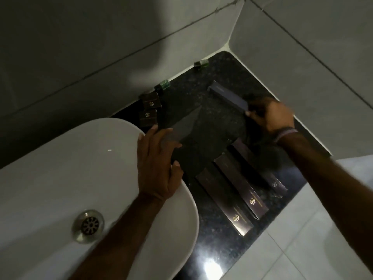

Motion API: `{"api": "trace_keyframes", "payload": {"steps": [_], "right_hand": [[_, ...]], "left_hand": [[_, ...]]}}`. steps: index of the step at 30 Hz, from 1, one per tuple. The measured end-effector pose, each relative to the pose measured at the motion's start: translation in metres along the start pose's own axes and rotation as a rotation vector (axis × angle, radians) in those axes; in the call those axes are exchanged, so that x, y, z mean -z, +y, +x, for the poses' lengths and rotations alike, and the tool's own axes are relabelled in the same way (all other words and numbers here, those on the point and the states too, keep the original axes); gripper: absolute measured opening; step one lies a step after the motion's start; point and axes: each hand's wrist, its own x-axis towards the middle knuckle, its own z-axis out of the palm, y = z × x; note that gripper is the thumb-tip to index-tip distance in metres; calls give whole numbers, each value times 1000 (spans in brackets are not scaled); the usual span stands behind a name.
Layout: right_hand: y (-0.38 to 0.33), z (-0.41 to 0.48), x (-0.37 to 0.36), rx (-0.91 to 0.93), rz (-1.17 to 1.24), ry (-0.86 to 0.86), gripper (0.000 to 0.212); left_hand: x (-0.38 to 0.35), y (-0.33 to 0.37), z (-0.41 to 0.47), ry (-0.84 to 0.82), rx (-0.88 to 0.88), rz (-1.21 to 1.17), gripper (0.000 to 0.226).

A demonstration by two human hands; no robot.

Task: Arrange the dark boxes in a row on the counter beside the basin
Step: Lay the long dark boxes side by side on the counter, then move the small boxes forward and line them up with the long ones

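Observation:
Three long dark boxes with gold logos lie side by side on the black speckled counter (218,249): one nearest the basin (224,201), a middle one (241,186) and a right one (260,164). My left hand (159,160) holds a blurred long dark box (186,125) above the counter by the basin's rim. My right hand (270,115) grips another long dark box (227,93) by its end, lifted over the counter's far right. Two small square dark boxes (151,102) (148,118) sit near the wall.
The white oval basin (60,168) with a metal drain (88,225) fills the left. Two small green bottles (162,86) (200,63) lie by the tiled wall (101,47). The counter ends at the right over a pale tiled floor (323,229).

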Motion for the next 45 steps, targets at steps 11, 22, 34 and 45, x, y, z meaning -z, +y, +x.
{"api": "trace_keyframes", "payload": {"steps": [11, 22, 34, 45], "right_hand": [[70, -164, -11, -249, 136, -61, 39], [59, -174, -1, -223, 113, -6, 62], [-184, -23, -22, 439, 108, 10, 44], [-273, 26, -18, 1035, -579, -176, 37]], "left_hand": [[-2, 1, -2, -6, 5, 8, 39], [-1, 0, -2, 13, -27, -2, 35], [-2, 0, -2, 19, -12, 2, 41], [-12, -8, -3, 95, -27, -24, 31]]}}
